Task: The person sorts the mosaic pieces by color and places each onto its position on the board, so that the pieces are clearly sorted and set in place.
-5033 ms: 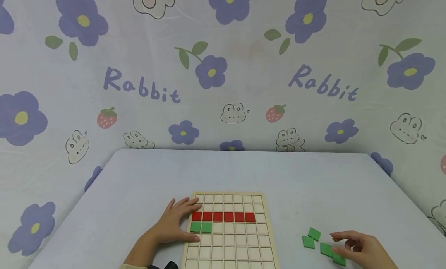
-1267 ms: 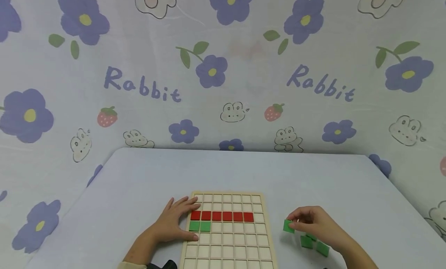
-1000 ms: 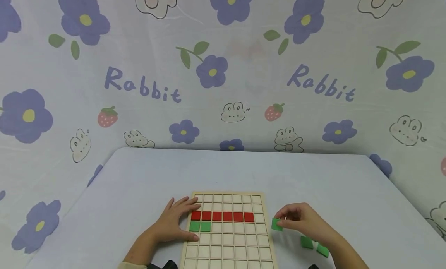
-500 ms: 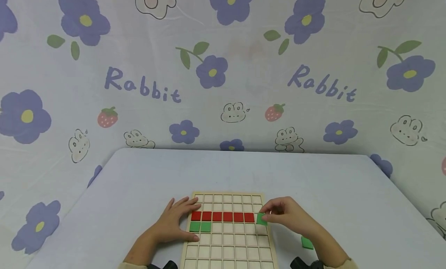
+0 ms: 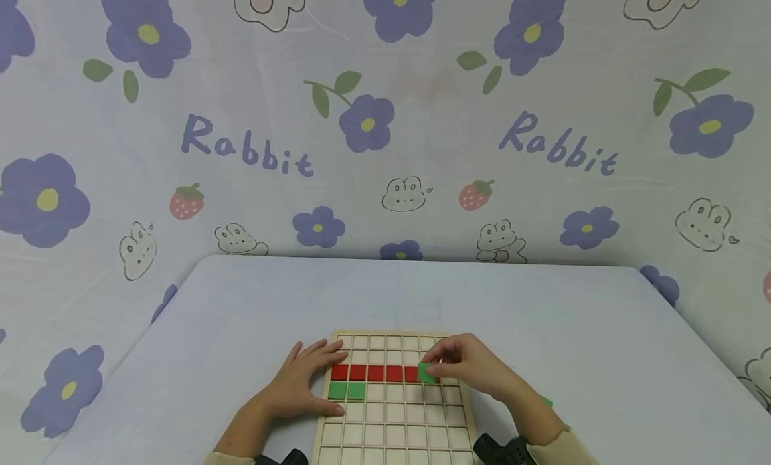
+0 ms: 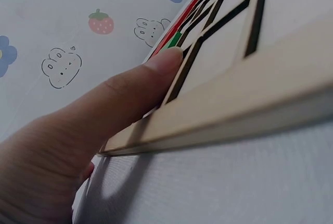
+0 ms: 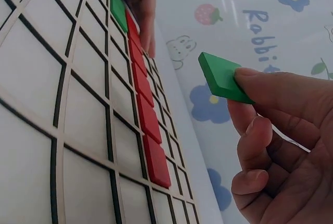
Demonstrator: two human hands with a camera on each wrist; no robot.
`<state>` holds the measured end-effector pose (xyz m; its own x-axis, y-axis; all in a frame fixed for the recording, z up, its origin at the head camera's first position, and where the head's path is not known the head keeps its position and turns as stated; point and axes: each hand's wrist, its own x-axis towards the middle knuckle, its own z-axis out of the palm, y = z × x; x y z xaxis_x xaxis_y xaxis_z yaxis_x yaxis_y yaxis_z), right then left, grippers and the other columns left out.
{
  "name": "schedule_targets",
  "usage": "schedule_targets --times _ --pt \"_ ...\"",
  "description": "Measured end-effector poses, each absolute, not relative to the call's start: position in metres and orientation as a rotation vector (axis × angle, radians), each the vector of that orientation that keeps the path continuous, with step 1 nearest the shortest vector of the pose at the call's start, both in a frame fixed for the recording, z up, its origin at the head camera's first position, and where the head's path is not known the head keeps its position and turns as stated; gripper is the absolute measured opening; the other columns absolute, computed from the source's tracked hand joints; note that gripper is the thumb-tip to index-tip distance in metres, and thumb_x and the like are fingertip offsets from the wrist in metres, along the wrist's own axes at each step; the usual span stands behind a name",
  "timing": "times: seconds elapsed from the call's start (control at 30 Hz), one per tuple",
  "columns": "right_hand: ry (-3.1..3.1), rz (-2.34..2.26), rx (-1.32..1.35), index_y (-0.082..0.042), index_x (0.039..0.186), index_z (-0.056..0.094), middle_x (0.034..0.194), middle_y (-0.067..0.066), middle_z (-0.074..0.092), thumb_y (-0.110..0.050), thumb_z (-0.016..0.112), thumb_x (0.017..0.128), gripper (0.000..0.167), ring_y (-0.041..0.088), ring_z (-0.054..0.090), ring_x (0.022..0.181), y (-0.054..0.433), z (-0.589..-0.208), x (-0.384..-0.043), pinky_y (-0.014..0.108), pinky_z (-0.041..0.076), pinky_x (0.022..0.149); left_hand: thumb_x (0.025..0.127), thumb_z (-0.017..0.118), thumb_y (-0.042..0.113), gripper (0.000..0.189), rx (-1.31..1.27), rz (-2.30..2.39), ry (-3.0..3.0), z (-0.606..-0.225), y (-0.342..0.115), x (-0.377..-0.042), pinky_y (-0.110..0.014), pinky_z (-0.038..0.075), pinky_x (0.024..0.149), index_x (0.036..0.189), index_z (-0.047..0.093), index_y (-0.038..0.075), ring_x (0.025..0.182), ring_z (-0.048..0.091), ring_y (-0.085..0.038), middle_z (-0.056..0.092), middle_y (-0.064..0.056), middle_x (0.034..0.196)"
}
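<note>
A wooden grid board [image 5: 395, 436] lies on the table with a row of red square tiles [image 5: 376, 373] in its cells. Below that row, two green tiles [image 5: 346, 390] fill the leftmost cells. My left hand [image 5: 295, 385] rests on the board's left edge, fingers spread; in the left wrist view its thumb [image 6: 122, 91] lies over the frame. My right hand [image 5: 476, 366] pinches a green square tile [image 7: 223, 77] between thumb and finger, held above the board. In the head view that tile hides part of the red row's right end.
Part of a loose green tile [image 5: 547, 401] shows beside my right forearm, which hides the table behind it. The white table [image 5: 409, 294] reaches back to a patterned cloth [image 5: 446, 117]. Dark wrist straps [image 5: 502, 449] sit at both wrists.
My right hand has picked up a green tile from the loose ones at the right and carried it left, over the board. My left hand stays on the board's edge.
</note>
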<state>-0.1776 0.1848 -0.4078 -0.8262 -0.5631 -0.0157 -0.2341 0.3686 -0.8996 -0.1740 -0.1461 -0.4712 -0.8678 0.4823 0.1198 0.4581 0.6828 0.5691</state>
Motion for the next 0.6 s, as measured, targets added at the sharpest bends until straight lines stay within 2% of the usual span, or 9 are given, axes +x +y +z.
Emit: schedule_targets --times 0.27,0.6 --pt "2.324 -1.391 -0.692 -0.005 0.098 0.07 0.084 0.002 0.062 -0.018 0.067 0.085 0.019 0.004 0.044 0.061 0.171 -0.413 -0.185 0.02 0.041 0.054 0.061 0.077 0.059 0.089 0.807 0.937 2.851 -0.471 -0.147 -0.175 -0.064 0.003 0.11 0.135 0.05 0.019 0.139 0.027 -0.035 0.04 -0.004 0.147" --pt "2.284 -1.415 -0.683 -0.001 0.097 0.07 0.094 0.01 0.067 -0.014 0.067 0.085 0.018 0.01 0.051 0.071 0.154 -0.419 -0.188 0.022 0.045 0.061 0.061 0.078 0.057 0.088 0.795 0.951 2.848 -0.471 -0.147 -0.173 -0.064 0.003 0.111 0.134 0.051 0.018 0.139 0.027 -0.035 0.04 -0.004 0.147"
